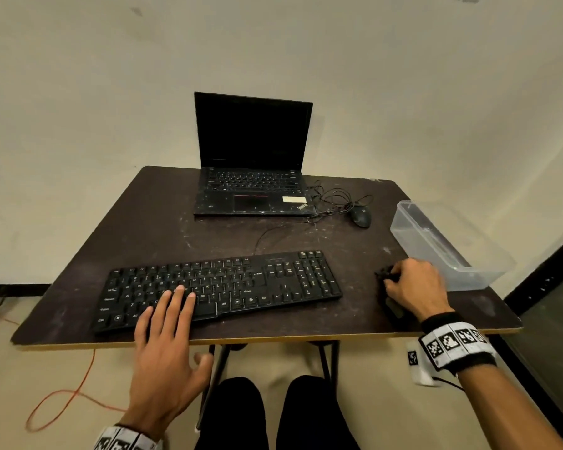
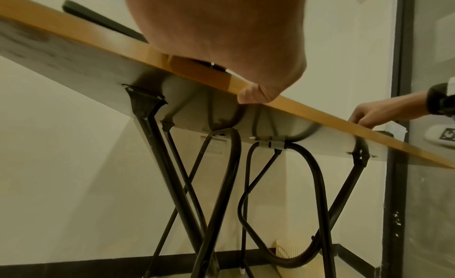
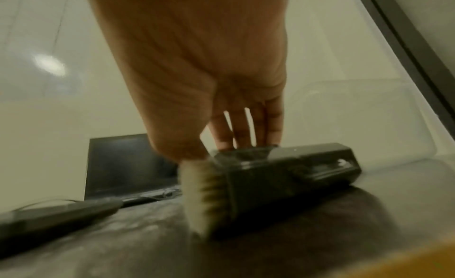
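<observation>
Leftward, left grip [image 1: 163, 345] lies flat, fingers straight on the keyboard [image 1: 241, 280], holding nothing. Right of the keyboard, right grip [image 1: 416, 287] curls round a black brush [image 1: 393, 308] sitting on the surface [image 1: 176, 228], just beside a clear bin [image 1: 436, 241].

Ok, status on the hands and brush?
Left hand flat on keyboard. Right hand grips brush on table. Bin beside it, nothing between brush and keyboard.

Open dark laptop [image 1: 253, 157] at the table's [image 1: 163, 228] back, wired mouse [image 1: 360, 217] beside it, clear tub [image 1: 413, 238] farther right
</observation>
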Demonstrator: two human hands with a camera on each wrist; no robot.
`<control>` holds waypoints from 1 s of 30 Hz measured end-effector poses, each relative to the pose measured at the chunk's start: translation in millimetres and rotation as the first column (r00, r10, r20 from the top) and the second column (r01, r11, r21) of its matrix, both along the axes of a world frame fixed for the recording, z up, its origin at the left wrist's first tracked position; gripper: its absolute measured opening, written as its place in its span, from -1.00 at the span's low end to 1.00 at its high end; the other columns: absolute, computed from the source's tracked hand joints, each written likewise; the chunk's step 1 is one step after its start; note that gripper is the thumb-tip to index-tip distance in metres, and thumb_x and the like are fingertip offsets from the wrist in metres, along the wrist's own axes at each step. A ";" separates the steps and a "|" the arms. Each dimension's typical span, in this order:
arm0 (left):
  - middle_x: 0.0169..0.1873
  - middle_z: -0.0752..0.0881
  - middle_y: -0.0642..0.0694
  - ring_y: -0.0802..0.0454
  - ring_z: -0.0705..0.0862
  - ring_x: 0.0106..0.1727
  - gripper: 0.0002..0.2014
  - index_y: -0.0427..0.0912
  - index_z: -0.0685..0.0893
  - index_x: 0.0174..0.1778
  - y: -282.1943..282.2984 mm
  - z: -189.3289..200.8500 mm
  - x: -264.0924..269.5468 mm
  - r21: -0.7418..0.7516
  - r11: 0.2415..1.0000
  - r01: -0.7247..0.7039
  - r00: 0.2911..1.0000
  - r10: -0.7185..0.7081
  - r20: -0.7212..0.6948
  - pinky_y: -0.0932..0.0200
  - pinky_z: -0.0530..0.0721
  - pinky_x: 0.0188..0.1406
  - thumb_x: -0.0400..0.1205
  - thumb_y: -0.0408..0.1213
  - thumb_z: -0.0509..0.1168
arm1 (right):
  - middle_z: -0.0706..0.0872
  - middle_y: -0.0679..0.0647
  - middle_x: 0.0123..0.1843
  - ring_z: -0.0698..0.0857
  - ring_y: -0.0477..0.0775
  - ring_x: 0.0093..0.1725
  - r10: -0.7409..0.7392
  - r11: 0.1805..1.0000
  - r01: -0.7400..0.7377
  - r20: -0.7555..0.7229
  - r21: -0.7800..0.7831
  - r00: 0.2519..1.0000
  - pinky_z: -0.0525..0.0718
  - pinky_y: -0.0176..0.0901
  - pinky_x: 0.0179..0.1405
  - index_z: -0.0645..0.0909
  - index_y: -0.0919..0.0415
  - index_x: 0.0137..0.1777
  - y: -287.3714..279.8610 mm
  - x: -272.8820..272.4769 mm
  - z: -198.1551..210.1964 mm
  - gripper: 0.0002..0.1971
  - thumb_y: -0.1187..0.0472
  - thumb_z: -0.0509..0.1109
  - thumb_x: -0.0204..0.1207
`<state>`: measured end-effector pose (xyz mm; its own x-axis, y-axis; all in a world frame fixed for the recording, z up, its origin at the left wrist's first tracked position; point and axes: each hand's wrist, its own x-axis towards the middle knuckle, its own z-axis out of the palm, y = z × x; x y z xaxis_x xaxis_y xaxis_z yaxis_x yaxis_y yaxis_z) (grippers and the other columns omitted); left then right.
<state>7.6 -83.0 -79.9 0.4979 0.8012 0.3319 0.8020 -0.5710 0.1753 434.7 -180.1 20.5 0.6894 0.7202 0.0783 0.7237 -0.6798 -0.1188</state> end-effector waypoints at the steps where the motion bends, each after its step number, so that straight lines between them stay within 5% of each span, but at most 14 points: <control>1: 0.82 0.19 -0.18 -0.16 0.12 0.84 -0.03 -0.25 0.30 0.79 0.1 1.2 -0.9 -0.009 1.000 0.009 1.000 -0.009 0.010 -0.33 0.10 0.78 0.41 0.10 0.18 | 0.87 0.26 0.12 0.79 0.37 0.21 -0.010 1.000 0.010 -0.003 -0.029 1.000 0.75 0.08 0.15 0.85 0.21 0.16 2.0 -3.8 4.0 -0.70 0.02 0.60 0.58; 3: 0.82 0.20 -0.14 -0.09 0.10 0.85 -0.06 -0.22 0.30 0.79 -0.5 4.4 -4.6 -0.022 0.999 0.030 0.997 -0.029 0.067 -0.24 0.02 0.81 0.43 0.10 0.19 | 0.87 0.26 0.11 0.79 0.38 0.22 -0.033 0.999 0.033 0.007 -0.036 0.999 0.74 0.09 0.19 0.83 0.21 0.17 5.1 -14.6 13.3 -0.64 -0.06 0.58 0.58; 7: 0.77 0.31 -0.12 -0.04 0.19 0.81 -0.14 -0.19 0.38 0.74 -3.3 24.3 -17.9 -0.028 1.000 -0.009 0.962 0.016 0.272 -0.20 0.06 0.78 0.49 0.11 0.18 | 0.91 0.08 0.12 0.83 0.22 0.23 0.065 0.961 -0.023 -0.143 0.275 0.988 0.77 0.10 0.31 0.81 0.08 0.30 9.6 -48.3 24.8 -0.66 -0.03 0.59 0.60; 11: 0.67 0.42 -0.30 -0.26 0.33 0.72 -0.12 -0.25 0.43 0.65 15.0 45.5 -52.1 -0.209 0.900 -0.382 0.827 0.434 0.356 -0.33 0.16 0.69 0.48 0.26 0.11 | 0.86 0.04 0.33 0.79 0.11 0.39 0.164 0.976 -0.081 -0.437 0.202 0.884 0.68 0.00 0.48 0.71 0.12 0.51 27.1 -83.3 17.4 -0.44 -0.13 0.62 0.59; 14: 0.58 0.55 -0.38 -0.41 0.46 0.61 -0.03 -0.21 0.38 0.70 33.0 60.4 -72.3 -0.491 0.769 -0.409 0.734 0.597 0.325 -0.43 0.32 0.64 0.46 0.37 0.18 | 0.79 0.08 0.47 0.72 0.16 0.50 0.153 0.986 -0.106 -0.464 0.125 0.872 0.64 0.05 0.54 0.59 0.16 0.62 32.9 -96.6 10.6 -0.34 -0.14 0.60 0.61; 18: 0.56 0.61 -0.28 -0.36 0.55 0.54 -0.26 0.00 0.35 0.77 40.6 75.2 -67.8 -0.604 0.762 -0.234 0.753 0.536 0.383 -0.34 0.45 0.55 0.68 0.02 0.45 | 0.80 0.06 0.46 0.73 0.16 0.48 0.162 0.985 -0.121 -0.443 0.120 0.882 0.65 0.01 0.48 0.61 0.13 0.59 32.1 -101.4 8.0 -0.36 -0.09 0.64 0.58; 22: 0.52 0.66 -0.10 -0.17 0.64 0.46 -0.04 0.15 0.45 0.68 54.2 90.1 -55.7 -0.676 0.725 -0.130 0.742 0.524 0.419 -0.30 0.55 0.54 0.28 0.35 0.34 | 0.75 0.06 0.54 0.69 0.17 0.54 0.141 0.989 -0.110 -0.426 0.097 0.894 0.62 0.01 0.49 0.49 0.11 0.71 27.9 -89.9 8.1 -0.16 -0.14 0.70 0.49; 30: 0.47 0.67 -0.22 -0.29 0.62 0.45 -0.12 0.01 0.49 0.66 45.3 92.6 -34.6 -0.611 0.768 -0.195 0.799 0.485 0.354 -0.27 0.53 0.41 0.35 0.21 0.29 | 0.76 0.00 0.55 0.74 0.06 0.50 0.162 0.980 -0.086 -0.463 0.181 0.872 0.62 -0.01 0.56 0.51 0.05 0.70 19.2 -78.7 -1.9 -0.15 -0.08 0.75 0.44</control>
<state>-27.0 -37.7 12.7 0.0529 0.9956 -0.0778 0.6532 0.0244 0.7568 356.0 -160.9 18.6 0.5766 0.8081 -0.1203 0.6320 -0.5345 -0.5611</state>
